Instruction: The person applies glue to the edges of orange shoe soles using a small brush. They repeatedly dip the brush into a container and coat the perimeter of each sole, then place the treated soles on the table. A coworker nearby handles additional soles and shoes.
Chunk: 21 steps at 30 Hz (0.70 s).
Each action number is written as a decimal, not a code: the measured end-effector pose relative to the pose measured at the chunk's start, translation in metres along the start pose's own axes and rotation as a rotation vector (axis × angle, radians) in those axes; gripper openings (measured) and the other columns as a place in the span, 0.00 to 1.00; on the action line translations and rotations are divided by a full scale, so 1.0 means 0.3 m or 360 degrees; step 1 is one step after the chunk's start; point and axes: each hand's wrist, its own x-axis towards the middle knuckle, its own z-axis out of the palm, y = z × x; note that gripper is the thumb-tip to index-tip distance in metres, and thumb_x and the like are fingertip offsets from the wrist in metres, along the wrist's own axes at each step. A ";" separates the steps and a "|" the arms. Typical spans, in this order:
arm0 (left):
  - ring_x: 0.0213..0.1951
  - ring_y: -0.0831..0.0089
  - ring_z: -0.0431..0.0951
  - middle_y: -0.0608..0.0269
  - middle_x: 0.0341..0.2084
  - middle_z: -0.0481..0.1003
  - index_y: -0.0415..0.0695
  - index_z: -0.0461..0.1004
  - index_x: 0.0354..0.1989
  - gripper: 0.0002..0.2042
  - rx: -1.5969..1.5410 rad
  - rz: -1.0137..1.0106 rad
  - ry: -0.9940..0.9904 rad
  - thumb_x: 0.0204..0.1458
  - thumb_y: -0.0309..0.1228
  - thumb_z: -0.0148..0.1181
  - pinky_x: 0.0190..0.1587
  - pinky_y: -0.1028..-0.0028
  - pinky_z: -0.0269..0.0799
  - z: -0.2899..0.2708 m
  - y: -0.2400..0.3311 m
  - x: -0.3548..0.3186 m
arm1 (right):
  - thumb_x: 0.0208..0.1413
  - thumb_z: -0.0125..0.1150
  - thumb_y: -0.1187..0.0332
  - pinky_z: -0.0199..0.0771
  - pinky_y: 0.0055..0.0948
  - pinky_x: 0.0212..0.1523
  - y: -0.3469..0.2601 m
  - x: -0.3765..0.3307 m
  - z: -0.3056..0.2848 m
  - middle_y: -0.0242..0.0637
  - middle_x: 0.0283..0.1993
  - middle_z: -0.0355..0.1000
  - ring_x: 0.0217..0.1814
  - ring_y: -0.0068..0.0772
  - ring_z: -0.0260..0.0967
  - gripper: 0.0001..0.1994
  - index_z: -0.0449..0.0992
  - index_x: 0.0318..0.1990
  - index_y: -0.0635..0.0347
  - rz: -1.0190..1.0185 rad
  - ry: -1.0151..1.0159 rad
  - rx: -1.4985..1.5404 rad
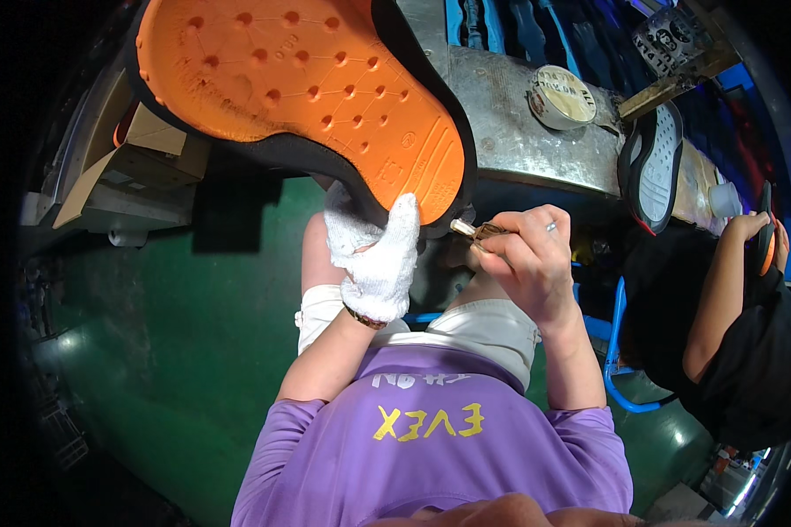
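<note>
A large orange shoe sole with a black rim (325, 97) is raised in front of me, its dotted underside facing up. My left hand (378, 259), in a white knit glove, grips its near end, thumb on the orange face and fingers behind the black edge. Bare and wearing a ring, my right hand (532, 255) pinches a small brush-like tool (481, 230) with a brown handle. The tool's pale tip points left, close to the sole's near edge; whether it touches the black rim I cannot tell.
A metal bench (510, 154) holds a round tub with pale lid or contents (564, 95). A grey-and-black sole (657, 167) leans at its right end. Beyond sits a co-worker (729, 325) holding another sole, near a blue chair frame (613, 360). An opened cardboard box (149, 162) stands left.
</note>
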 end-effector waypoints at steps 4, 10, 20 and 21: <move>0.52 0.69 0.78 0.54 0.52 0.76 0.33 0.65 0.59 0.22 0.0045 0.0083 0.0034 0.57 0.16 0.64 0.56 0.69 0.74 -0.004 -0.009 0.003 | 0.40 0.75 0.69 0.65 0.37 0.51 0.008 -0.015 -0.006 0.26 0.38 0.76 0.36 0.29 0.74 0.09 0.79 0.28 0.51 -0.0047 -0.0043 0.0074; 0.48 0.75 0.79 0.58 0.50 0.76 0.37 0.63 0.64 0.26 0.0128 0.0083 0.0029 0.58 0.19 0.66 0.51 0.74 0.76 -0.007 0.010 0.011 | 0.39 0.77 0.71 0.62 0.37 0.51 0.017 -0.044 -0.009 0.28 0.39 0.77 0.35 0.29 0.74 0.13 0.78 0.32 0.50 -0.0014 0.0059 0.0237; 0.46 0.74 0.79 0.60 0.47 0.79 0.35 0.73 0.53 0.16 -0.0005 -0.0096 0.0008 0.57 0.18 0.66 0.50 0.73 0.76 0.000 0.028 -0.016 | 0.42 0.77 0.70 0.61 0.39 0.54 0.007 -0.048 -0.003 0.30 0.39 0.77 0.38 0.31 0.73 0.11 0.77 0.31 0.53 0.0113 0.0151 0.0025; 0.46 0.75 0.79 0.61 0.47 0.79 0.35 0.73 0.53 0.16 -0.0008 -0.0064 -0.0005 0.57 0.17 0.66 0.49 0.73 0.76 0.000 0.028 -0.017 | 0.41 0.77 0.71 0.61 0.39 0.54 0.014 -0.049 -0.002 0.30 0.39 0.77 0.38 0.31 0.73 0.11 0.77 0.31 0.53 0.0132 0.0173 -0.0009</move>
